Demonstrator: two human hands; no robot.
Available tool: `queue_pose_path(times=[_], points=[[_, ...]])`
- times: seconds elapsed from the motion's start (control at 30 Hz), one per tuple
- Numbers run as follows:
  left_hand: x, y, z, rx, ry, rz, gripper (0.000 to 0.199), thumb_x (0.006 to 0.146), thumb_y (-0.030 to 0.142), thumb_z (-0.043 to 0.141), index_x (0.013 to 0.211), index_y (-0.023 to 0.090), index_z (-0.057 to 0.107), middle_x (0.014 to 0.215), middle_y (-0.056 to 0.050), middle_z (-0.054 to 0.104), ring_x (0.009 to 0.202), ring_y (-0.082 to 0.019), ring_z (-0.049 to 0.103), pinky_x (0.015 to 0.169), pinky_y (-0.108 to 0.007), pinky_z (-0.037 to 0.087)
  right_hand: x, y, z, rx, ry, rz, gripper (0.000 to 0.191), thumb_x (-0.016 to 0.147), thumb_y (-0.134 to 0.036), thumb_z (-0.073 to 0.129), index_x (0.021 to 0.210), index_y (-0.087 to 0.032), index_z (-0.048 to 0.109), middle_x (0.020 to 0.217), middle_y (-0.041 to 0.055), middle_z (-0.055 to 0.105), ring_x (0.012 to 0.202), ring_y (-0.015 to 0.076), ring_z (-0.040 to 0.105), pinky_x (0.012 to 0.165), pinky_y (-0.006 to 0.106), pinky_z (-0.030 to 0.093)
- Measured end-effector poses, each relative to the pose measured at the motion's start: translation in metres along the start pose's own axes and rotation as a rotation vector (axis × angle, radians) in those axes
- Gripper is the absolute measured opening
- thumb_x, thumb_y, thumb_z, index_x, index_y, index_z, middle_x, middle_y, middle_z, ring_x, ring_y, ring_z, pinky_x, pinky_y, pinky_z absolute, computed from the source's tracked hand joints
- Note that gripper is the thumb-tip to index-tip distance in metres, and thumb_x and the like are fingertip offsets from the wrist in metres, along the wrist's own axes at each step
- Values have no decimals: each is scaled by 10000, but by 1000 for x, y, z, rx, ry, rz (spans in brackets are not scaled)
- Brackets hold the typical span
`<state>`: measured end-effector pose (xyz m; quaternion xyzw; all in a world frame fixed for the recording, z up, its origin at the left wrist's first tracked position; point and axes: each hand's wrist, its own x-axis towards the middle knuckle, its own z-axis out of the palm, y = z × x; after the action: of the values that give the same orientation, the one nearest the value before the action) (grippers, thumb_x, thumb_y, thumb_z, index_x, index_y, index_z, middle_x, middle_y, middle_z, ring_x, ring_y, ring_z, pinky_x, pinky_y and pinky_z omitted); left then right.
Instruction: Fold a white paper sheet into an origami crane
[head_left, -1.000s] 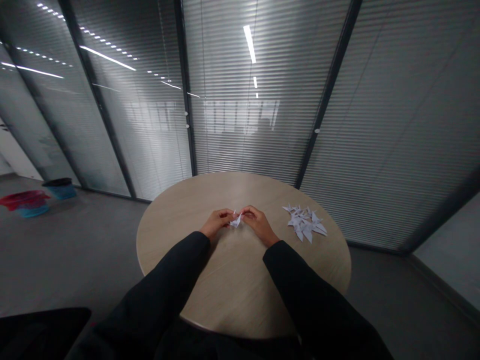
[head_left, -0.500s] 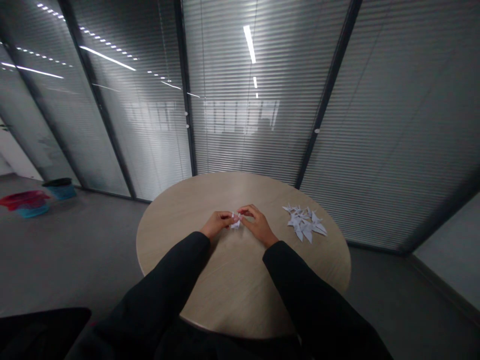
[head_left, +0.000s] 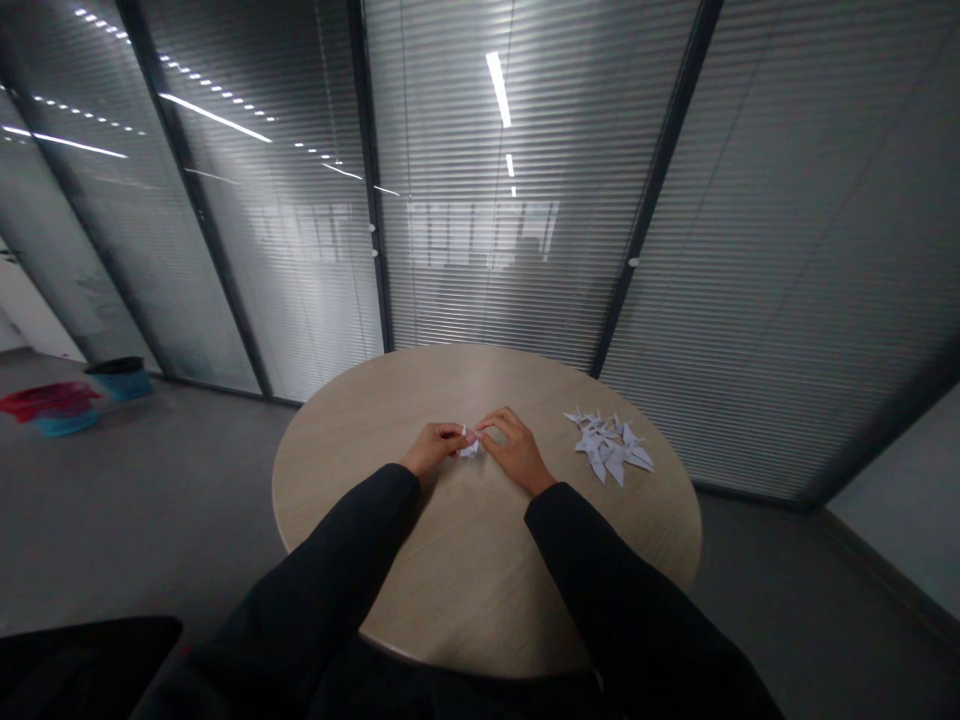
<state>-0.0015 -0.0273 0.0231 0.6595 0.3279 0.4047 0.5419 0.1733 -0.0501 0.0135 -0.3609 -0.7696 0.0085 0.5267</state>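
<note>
Over the middle of the round wooden table (head_left: 457, 560), a small folded white paper piece (head_left: 469, 450) is pinched by my left hand (head_left: 433, 446), whose thumb and fingers are pressed together on it. My right hand (head_left: 516, 450) meets it from the other side, with thumb and index finger closed on a tip of the same paper. The fine folds are too small to make out. To the right on the table lies a loose pile of folded white paper shapes (head_left: 613, 455) with pointed ends, touched by neither hand.
Glass panels with blinds (head_left: 495, 280) and dark frames stand behind the table. On the floor at the left are a blue bin with a red liner (head_left: 56, 405) and a blue bin with a black liner (head_left: 124, 378). A dark object (head_left: 82, 665) shows at the lower left.
The fingers of my right hand have shifted slightly on the paper, and the paper's upper tips show less. My left hand and the pile look unmoved.
</note>
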Motion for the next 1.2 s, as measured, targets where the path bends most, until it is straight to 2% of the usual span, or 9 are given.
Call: queue_pose_path(times=[0.4,0.83,1.03,1.2], points=[[0,-2,3,-61,25,-43,451,543,516,781,657,98,655,642,-29,519,600,-88,414,579,-230,322,0,-5,-1,-76,23,-37,53,833,-166,545,827,-186,593,859,59,560,873,179,539,810,317,443],[-1,-3,4,-108,35,-71,437,514,489,804,652,97,667,644,-35,530,615,-95,431,592,-235,331,1,-7,-2,-34,22,-43,52,824,-159,549,782,-179,572,821,51,538,825,170,530,761,300,436],[0,-5,3,-120,58,-66,436,512,479,806,661,95,667,654,-39,535,613,-97,433,581,-239,324,0,-5,-3,-74,-16,-53,68,863,-190,531,829,-185,590,849,59,558,858,178,539,790,312,438],[2,-11,-1,-40,25,-75,453,531,513,781,646,94,652,627,-28,522,600,-92,427,597,-239,329,0,-2,-8,-235,-106,-120,103,888,-223,530,861,-188,623,890,68,584,878,192,530,823,340,415]])
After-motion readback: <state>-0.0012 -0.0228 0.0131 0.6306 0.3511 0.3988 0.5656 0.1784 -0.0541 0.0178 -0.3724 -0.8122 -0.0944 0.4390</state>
